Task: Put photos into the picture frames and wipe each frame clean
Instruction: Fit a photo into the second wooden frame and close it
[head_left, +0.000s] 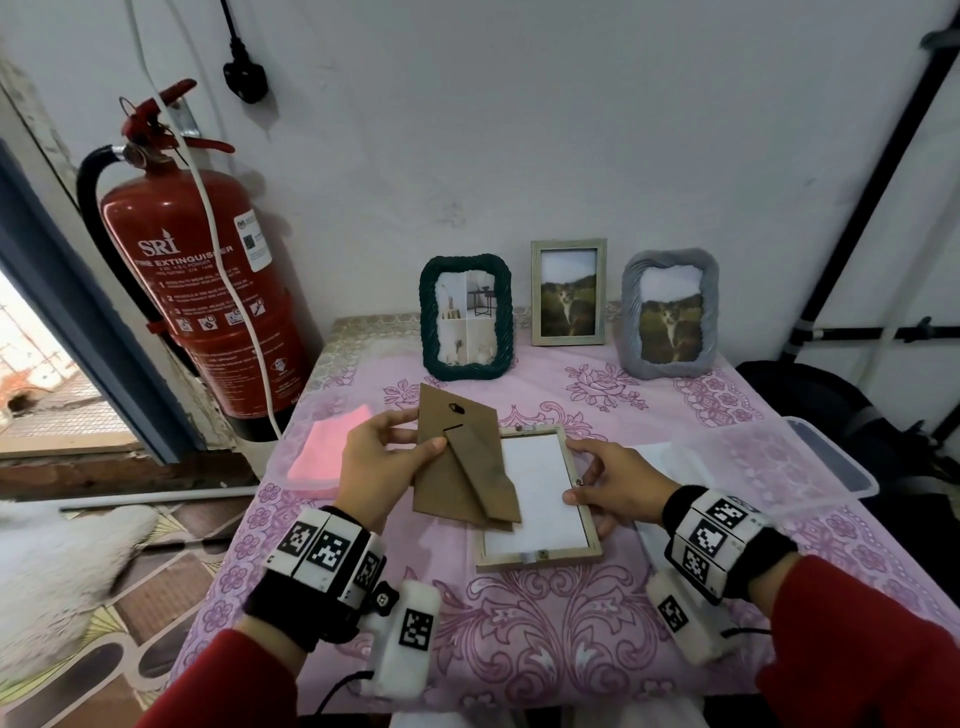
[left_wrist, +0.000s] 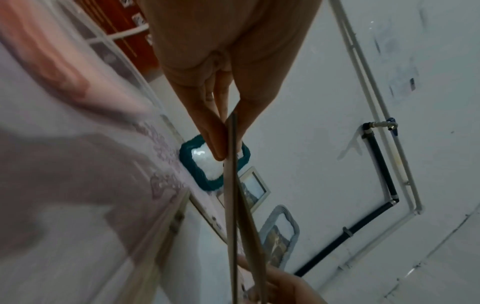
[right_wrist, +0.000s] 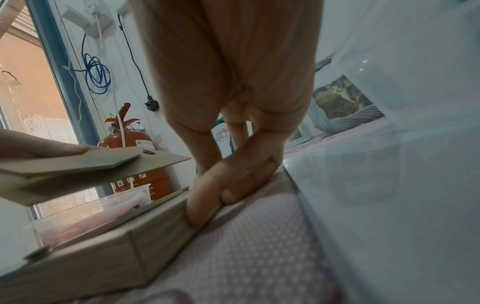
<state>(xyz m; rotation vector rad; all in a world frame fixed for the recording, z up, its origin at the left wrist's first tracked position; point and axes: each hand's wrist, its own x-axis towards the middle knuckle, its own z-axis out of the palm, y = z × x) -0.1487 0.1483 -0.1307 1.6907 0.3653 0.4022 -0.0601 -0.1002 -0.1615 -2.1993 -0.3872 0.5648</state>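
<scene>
Backing board (head_left: 462, 457) above frame (head_left: 540, 558) edge

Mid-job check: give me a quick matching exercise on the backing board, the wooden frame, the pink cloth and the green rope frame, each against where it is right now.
Things:
1. backing board
2. wooden frame
3. pink cloth
4. green rope frame

States:
A. standing upright near the wall
B. lying on the table to the left of both hands
C. pinched in the left hand, lifted
D. lying flat, its edge held by the right hand

Pairs: 1-C, 2-D, 3-B, 4-A
</scene>
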